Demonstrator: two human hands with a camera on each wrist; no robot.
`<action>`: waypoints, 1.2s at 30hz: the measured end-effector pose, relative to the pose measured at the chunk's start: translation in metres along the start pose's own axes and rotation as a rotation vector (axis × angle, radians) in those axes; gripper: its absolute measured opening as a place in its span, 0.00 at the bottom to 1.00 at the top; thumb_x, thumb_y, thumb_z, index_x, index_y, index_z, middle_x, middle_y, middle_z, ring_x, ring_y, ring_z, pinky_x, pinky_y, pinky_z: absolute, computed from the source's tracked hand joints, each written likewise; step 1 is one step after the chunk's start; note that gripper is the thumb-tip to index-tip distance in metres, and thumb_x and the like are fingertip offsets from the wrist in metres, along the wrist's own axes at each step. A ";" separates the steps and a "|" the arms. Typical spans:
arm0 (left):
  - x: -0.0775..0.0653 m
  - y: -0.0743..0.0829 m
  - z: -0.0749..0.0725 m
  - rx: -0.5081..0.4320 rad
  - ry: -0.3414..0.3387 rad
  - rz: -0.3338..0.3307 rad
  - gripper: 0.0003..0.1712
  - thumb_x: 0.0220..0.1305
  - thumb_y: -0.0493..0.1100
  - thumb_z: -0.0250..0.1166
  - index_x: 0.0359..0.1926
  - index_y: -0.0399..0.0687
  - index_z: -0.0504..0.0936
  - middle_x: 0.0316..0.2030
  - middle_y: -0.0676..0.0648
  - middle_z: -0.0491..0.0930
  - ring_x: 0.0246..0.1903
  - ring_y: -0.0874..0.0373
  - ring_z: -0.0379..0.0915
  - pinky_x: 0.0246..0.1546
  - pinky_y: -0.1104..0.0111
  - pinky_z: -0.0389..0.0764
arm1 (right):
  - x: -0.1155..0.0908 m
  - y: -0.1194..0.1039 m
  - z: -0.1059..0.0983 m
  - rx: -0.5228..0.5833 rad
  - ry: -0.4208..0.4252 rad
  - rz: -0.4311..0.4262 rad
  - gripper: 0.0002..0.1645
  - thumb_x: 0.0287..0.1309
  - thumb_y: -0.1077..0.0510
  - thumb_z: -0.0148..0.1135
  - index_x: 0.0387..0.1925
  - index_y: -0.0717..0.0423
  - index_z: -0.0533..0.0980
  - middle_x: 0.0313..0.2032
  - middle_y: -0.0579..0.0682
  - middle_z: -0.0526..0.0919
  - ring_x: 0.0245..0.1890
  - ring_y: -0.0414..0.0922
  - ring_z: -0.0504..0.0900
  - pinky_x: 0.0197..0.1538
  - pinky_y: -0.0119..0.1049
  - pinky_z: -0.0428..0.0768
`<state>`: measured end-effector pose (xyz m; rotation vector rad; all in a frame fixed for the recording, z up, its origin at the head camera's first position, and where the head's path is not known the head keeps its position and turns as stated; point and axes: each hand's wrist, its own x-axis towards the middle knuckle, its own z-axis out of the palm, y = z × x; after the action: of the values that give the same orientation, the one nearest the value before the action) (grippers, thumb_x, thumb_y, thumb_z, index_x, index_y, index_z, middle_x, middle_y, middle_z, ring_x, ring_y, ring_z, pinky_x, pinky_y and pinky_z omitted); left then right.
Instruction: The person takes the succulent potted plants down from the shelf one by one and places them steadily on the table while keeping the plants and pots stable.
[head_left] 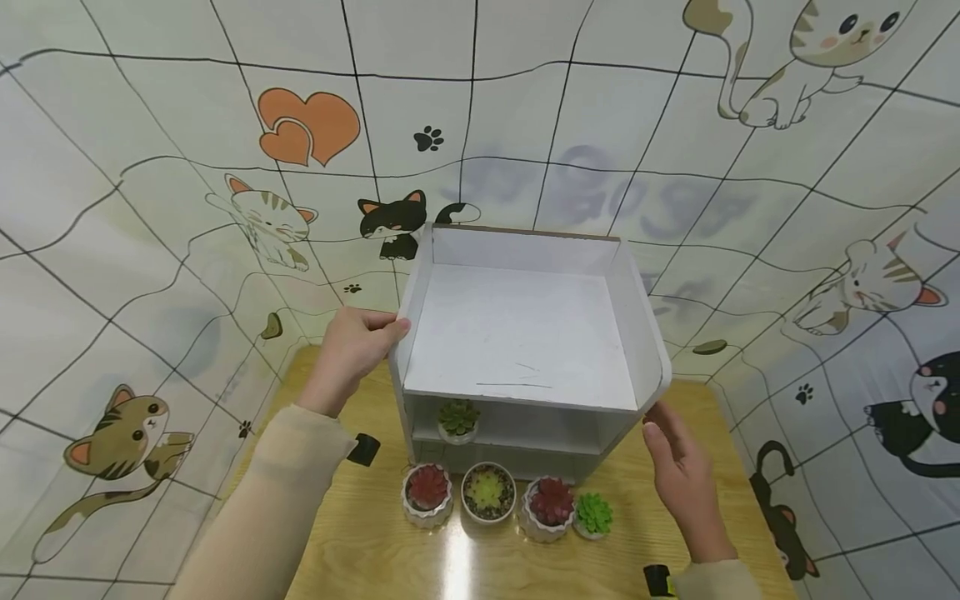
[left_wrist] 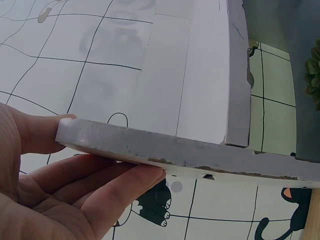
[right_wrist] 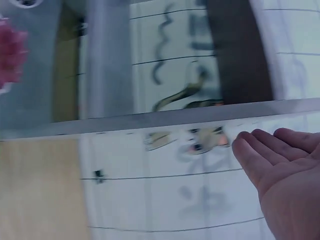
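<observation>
A white two-tier shelf stands on the wooden table, its top tray bare except for a few dark scratches. My left hand pinches the shelf's left side panel, thumb on one face and fingers on the other. At the right side panel, my right hand is held with extended fingers right beside the outer face. Its fingers lie straight along that panel in the right wrist view. A small green succulent sits inside the lower tier at the left.
Several potted succulents stand in front of the shelf: a red one, a yellow-green one, another red one and a bright green one. The wooden table meets walls covered with cat drawings.
</observation>
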<state>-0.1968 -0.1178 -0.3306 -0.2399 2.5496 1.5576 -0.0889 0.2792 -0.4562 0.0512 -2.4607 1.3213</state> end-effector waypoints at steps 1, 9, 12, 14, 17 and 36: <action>0.000 0.000 0.000 -0.001 0.001 0.000 0.25 0.74 0.47 0.64 0.63 0.35 0.80 0.62 0.34 0.79 0.58 0.44 0.78 0.57 0.55 0.82 | 0.004 -0.005 -0.003 -0.007 0.007 -0.010 0.28 0.79 0.59 0.49 0.74 0.63 0.66 0.67 0.66 0.74 0.59 0.17 0.66 0.56 0.09 0.65; -0.003 -0.002 0.000 -0.004 -0.002 0.002 0.25 0.74 0.46 0.64 0.64 0.35 0.80 0.63 0.34 0.79 0.57 0.45 0.79 0.56 0.56 0.82 | 0.032 -0.031 -0.021 -0.076 -0.009 -0.005 0.29 0.80 0.54 0.48 0.75 0.61 0.66 0.67 0.63 0.75 0.66 0.42 0.72 0.54 0.09 0.63; -0.003 -0.002 0.000 -0.005 0.001 0.012 0.25 0.74 0.46 0.64 0.63 0.35 0.80 0.62 0.34 0.79 0.55 0.46 0.79 0.55 0.57 0.82 | 0.042 -0.037 -0.025 -0.068 -0.017 -0.034 0.29 0.80 0.55 0.47 0.74 0.65 0.66 0.66 0.66 0.76 0.65 0.54 0.73 0.54 0.09 0.64; -0.003 -0.003 0.000 -0.004 0.003 0.018 0.24 0.74 0.46 0.64 0.63 0.34 0.81 0.61 0.34 0.80 0.54 0.46 0.80 0.54 0.57 0.83 | 0.047 -0.041 -0.028 -0.071 -0.031 -0.046 0.29 0.81 0.55 0.46 0.73 0.67 0.66 0.65 0.68 0.76 0.64 0.58 0.74 0.54 0.08 0.64; -0.003 -0.003 0.000 -0.005 0.005 0.023 0.24 0.74 0.46 0.64 0.62 0.34 0.81 0.60 0.34 0.80 0.53 0.46 0.80 0.54 0.57 0.83 | 0.055 -0.047 -0.032 -0.088 -0.055 -0.030 0.29 0.81 0.53 0.45 0.72 0.68 0.67 0.64 0.70 0.76 0.61 0.64 0.77 0.51 0.09 0.66; 0.000 0.000 0.001 0.018 0.006 0.024 0.25 0.74 0.46 0.63 0.64 0.33 0.80 0.61 0.32 0.80 0.55 0.45 0.80 0.54 0.57 0.83 | 0.099 -0.059 -0.045 -0.225 -0.245 0.119 0.38 0.80 0.40 0.41 0.72 0.65 0.68 0.53 0.71 0.82 0.37 0.58 0.79 0.40 0.48 0.78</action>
<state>-0.1966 -0.1173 -0.3314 -0.2127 2.5801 1.5434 -0.1575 0.2956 -0.3547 0.0115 -2.8461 1.1333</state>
